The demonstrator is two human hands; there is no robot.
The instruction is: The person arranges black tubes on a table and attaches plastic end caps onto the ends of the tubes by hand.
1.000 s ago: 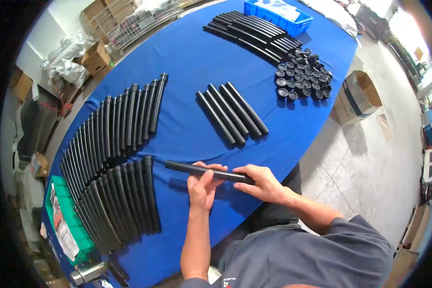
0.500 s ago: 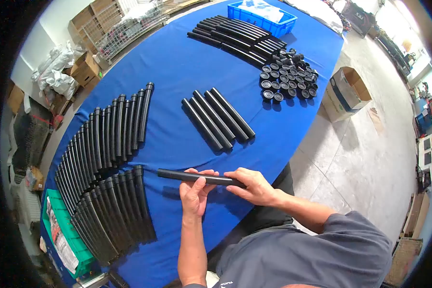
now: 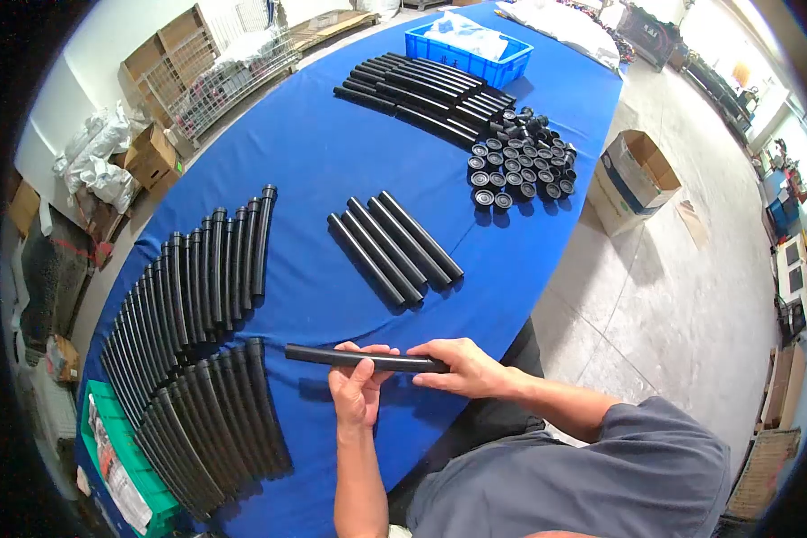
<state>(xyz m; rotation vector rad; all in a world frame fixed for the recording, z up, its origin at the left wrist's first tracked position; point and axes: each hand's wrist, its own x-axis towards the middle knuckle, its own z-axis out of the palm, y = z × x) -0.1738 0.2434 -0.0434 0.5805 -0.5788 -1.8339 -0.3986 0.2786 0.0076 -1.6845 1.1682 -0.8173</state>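
Observation:
A black tube (image 3: 309,354) lies almost level across both hands, above the blue cloth. My left hand (image 3: 359,387) holds it near the middle, thumb in front and fingers behind. Around its right end my right hand (image 3: 459,368) is closed, hiding that end. Beyond the hands, several loose black tubes (image 3: 394,251) lie side by side on the cloth. To the left are two rows of black tubes with collared ends, a far row (image 3: 211,269) and a near row (image 3: 220,417).
Round black caps (image 3: 520,166) are heaped at the back right, beside more black tubes (image 3: 421,85) and a blue crate (image 3: 471,61). A green crate (image 3: 130,457) stands at the near left. On the floor to the right is an open cardboard box (image 3: 632,179).
The camera view has shifted, so the table's contents appear lower and further left. Both hands keep hold of the tube, with little change in their grip.

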